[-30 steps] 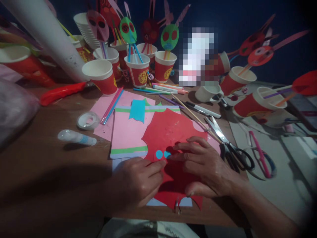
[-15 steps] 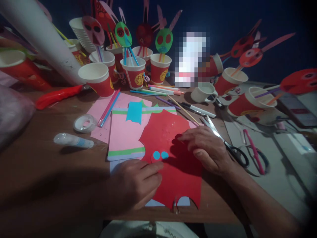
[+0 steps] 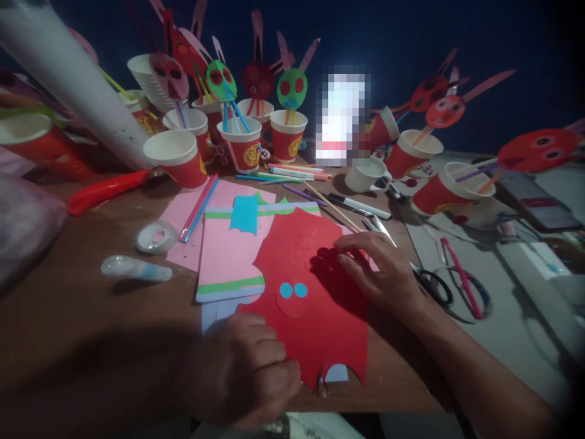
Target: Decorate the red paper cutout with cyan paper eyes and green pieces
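A red paper sheet (image 3: 338,329) with scalloped, cut-out edges lies in front of me. On it rests a small red paper disc (image 3: 293,306) bearing two blue paper dots (image 3: 300,289). My left hand (image 3: 256,366) is at the sheet's lower left, its fingers curled in; whether anything is inside them is hidden. Over the sheet's right side my right hand (image 3: 384,268) hovers with fingers extended and thumb apart, holding nothing visible. Scissors (image 3: 434,286) lie beside it, partly covered by the hand. Beneath the red sheet is pink paper (image 3: 228,250) with a blue paper piece (image 3: 245,214) on top.
Red paper cups (image 3: 180,167) with paper puppet heads on straws stand along the back. A tape roll (image 3: 156,236) and a glue bottle (image 3: 136,268) lie on the left. Markers (image 3: 359,205), a white mug (image 3: 367,175) and a red-handled cutter (image 3: 109,190) are farther back.
My left hand has drawn back from the disc toward me, its fingers curling, so the whole disc shows. My right hand has lifted slightly, its fingers and thumb spreading.
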The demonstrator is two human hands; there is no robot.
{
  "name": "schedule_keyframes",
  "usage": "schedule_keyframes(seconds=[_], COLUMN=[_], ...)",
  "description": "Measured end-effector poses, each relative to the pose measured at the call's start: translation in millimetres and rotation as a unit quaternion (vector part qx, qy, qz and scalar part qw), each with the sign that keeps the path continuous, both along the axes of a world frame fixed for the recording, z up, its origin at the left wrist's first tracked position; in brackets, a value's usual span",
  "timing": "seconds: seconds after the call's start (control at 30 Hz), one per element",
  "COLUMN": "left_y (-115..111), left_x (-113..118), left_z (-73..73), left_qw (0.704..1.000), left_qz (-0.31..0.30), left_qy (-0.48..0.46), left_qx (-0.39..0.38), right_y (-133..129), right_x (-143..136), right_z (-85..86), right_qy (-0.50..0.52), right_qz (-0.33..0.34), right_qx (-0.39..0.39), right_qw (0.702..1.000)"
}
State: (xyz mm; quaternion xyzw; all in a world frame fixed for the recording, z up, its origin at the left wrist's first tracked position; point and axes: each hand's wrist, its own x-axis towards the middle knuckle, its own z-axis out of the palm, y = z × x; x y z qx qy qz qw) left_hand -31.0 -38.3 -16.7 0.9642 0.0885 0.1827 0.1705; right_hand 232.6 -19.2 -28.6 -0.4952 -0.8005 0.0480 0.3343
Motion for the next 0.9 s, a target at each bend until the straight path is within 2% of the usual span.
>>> schedule_keyframes(seconds=[0.17,0.3,0.63,0.9], left_y=[-5,-7,-5,6], left_x=[1,1,3,-4], left_z=[-8.9,-13.0,-8.3,1.0], left_qw=[0.998,0.994,0.993,0.992], left_qz=[0.001,0.021,0.023,0.050], left_qy=[-0.064,-0.103,-0.111,-0.114], left_qx=[0.000,0.013,0.015,-0.035], right_y=[2,2,5,4], right_x=[4,4,1,0], right_z=[-4.0,-4.7,-5.5,-8.2], right_qy=[0.006,0.003,0.006,0.003], right_qz=[-0.041,-0.029,-0.041,-0.042], right_qx=[0.022,-0.005,0.003,0.014], right_qw=[0.999,1.000,0.999,0.999])
